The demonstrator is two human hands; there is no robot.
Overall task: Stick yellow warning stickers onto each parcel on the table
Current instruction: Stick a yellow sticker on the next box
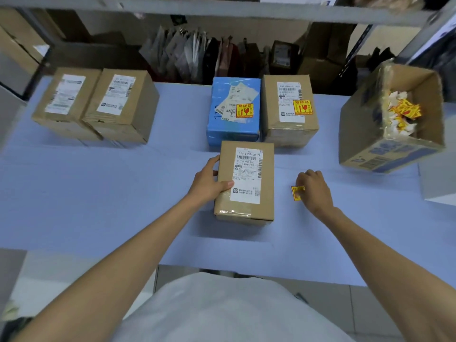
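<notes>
A brown parcel [246, 181] with a white shipping label lies in the middle of the blue table [98, 193]. My left hand [209, 181] grips its left side, thumb on top. My right hand [314, 188] pinches a yellow warning sticker [296, 193] just to the right of that parcel. Behind it stand a blue parcel [234, 112] and a brown parcel [288, 109], each with a yellow sticker on top. Two brown parcels [96, 102] at the far left show only white labels.
An open cardboard box [392, 114] holding several yellow stickers and backing scraps stands tilted at the right edge. Metal shelving with hanging bags and cartons runs behind the table. The table's front edge is near my body.
</notes>
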